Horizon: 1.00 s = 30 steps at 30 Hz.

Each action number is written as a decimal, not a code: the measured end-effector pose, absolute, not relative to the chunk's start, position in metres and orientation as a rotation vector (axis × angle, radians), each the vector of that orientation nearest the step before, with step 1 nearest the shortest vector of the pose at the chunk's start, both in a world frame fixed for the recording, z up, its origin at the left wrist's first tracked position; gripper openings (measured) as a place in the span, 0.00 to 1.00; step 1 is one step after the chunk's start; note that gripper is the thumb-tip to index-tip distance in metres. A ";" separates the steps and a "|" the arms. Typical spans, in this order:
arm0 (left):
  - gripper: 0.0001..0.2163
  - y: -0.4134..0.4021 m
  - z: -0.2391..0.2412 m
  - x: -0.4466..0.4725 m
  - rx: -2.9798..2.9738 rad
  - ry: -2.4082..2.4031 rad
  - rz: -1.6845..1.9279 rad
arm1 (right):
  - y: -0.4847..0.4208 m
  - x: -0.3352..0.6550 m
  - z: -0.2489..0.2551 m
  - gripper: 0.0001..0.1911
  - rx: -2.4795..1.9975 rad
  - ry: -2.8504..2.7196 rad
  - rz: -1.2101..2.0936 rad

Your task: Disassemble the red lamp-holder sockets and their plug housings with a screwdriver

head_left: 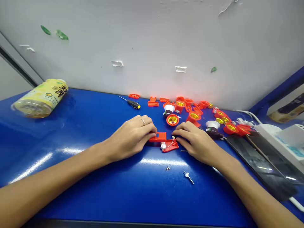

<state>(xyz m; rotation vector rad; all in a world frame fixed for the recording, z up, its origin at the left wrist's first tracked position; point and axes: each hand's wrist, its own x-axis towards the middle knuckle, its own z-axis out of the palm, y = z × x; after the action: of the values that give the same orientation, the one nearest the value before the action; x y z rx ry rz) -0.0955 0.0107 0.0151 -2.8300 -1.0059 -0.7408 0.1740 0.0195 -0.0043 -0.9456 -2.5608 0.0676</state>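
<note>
My left hand [134, 137], with a ring on one finger, pinches the left end of a flat red plastic cover [161, 137]. Just below and right of that cover lies an open red plastic housing half [173, 146]. Inside it sit a small white block [163, 145] and a thin white wire [170, 144] that curves up to the right. My right hand [193, 139] has its fingers closed at the wire's upper end, by the housing's right edge; its fingertips partly hide the contact. A small spring [183, 151] lies under my right fingers.
Nearer me lie a small metal piece [167, 168] and a white pin-like part [188, 177]. A screwdriver [133, 104] lies behind my left hand. Red lamp sockets [172, 120] and shells crowd the back right. A phone [258, 161], power strip [280, 142] and yellow bottle [44, 97] flank the blue table.
</note>
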 end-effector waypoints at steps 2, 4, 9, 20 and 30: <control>0.08 0.007 0.015 -0.091 -2.842 -1.013 -0.782 | 0.019 0.171 -0.003 0.08 -0.951 -2.568 0.082; 0.08 0.005 0.015 -0.086 -2.849 -1.013 -0.818 | 0.016 0.169 0.001 0.08 -0.960 -2.569 0.102; 0.07 0.004 0.013 -0.079 -2.832 -0.994 -0.883 | 0.009 0.172 0.012 0.05 -1.013 -2.549 0.170; 0.08 0.010 0.006 -0.085 -2.757 -1.231 -0.743 | 0.002 0.179 0.026 0.07 -0.970 -2.545 0.369; 0.11 0.009 0.010 -0.090 -2.560 -1.304 -0.705 | -0.001 0.178 0.027 0.07 -0.907 -2.575 0.393</control>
<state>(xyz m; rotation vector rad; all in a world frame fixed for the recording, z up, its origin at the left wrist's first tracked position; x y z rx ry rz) -0.0900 0.0092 0.0103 -2.5602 -1.3038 -0.7050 0.1784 -0.0014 0.0267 -0.9067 -2.5752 0.3926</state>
